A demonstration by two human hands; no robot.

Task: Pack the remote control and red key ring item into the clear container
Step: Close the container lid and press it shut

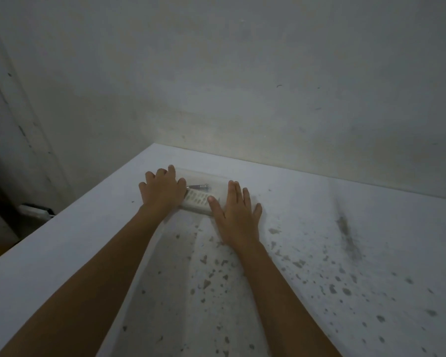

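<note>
A clear container (pixel 211 177) lies on the white table near the back wall, its walls faint in the dim light. Inside it I see a white remote control (pixel 197 199) with rows of buttons, and just behind that a small dark reddish key ring item with a metal end (pixel 197 187). My left hand (pixel 162 189) lies palm down over the container's left end, fingers curled over its far rim. My right hand (pixel 236 210) presses flat on the container's right end, thumb over the remote. Whether a lid is on the container I cannot tell.
The white table (pixel 345 253) is speckled with dark stains across the near and right side. A stained wall (pixel 242 86) rises right behind the container. The table's left edge drops to a dark floor with a small white object (pixel 36 211).
</note>
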